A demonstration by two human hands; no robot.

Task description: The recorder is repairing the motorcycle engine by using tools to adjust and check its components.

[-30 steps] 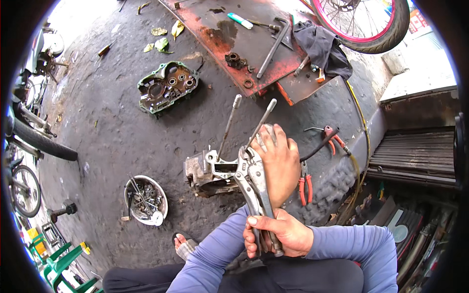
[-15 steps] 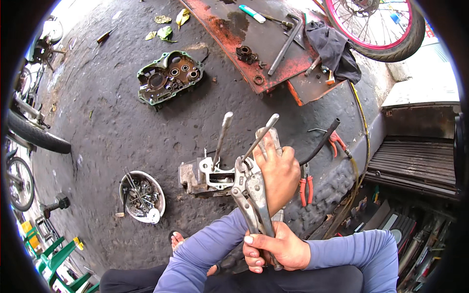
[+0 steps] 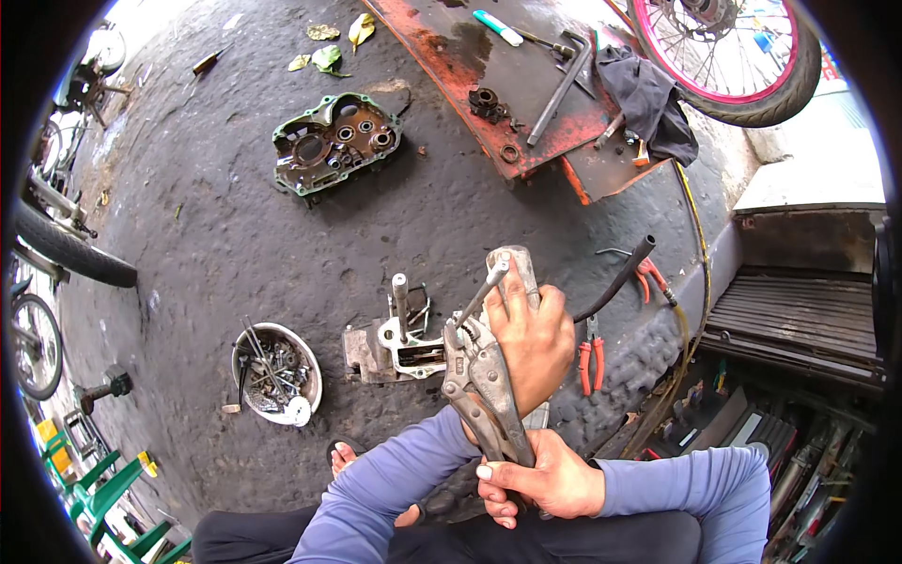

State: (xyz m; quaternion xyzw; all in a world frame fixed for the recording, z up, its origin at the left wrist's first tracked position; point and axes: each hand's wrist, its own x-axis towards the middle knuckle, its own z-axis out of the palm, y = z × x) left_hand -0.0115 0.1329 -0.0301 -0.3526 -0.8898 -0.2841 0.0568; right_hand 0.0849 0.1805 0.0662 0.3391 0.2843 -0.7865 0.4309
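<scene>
My right hand (image 3: 531, 479) is closed on the handles of large locking pliers (image 3: 484, 395), whose jaws are on the base of a stud (image 3: 484, 289) rising from a metal engine case (image 3: 371, 352). A second stud (image 3: 400, 305) stands to the left, beside a white-edged opening. My left hand (image 3: 531, 343) grips a pale metal part of the case (image 3: 521, 268) behind the pliers, with its forearm crossing beneath them. Red-handled pliers (image 3: 592, 367), a black hose (image 3: 620, 277) and a red air blow gun (image 3: 653, 277) lie to the right.
A green-edged case half (image 3: 334, 136) lies upper left of a red-black metal plate (image 3: 540, 113) with tools. A bowl of bolts (image 3: 274, 371) is at left. A pink-rimmed wheel (image 3: 723, 89), parked bikes (image 3: 70, 249), green chairs (image 3: 108, 493) and a dark metal cabinet (image 3: 799, 320) surround me.
The engine case has tipped, so both studs point more toward me and look shorter. My left hand and the pliers have shifted slightly downward in the picture.
</scene>
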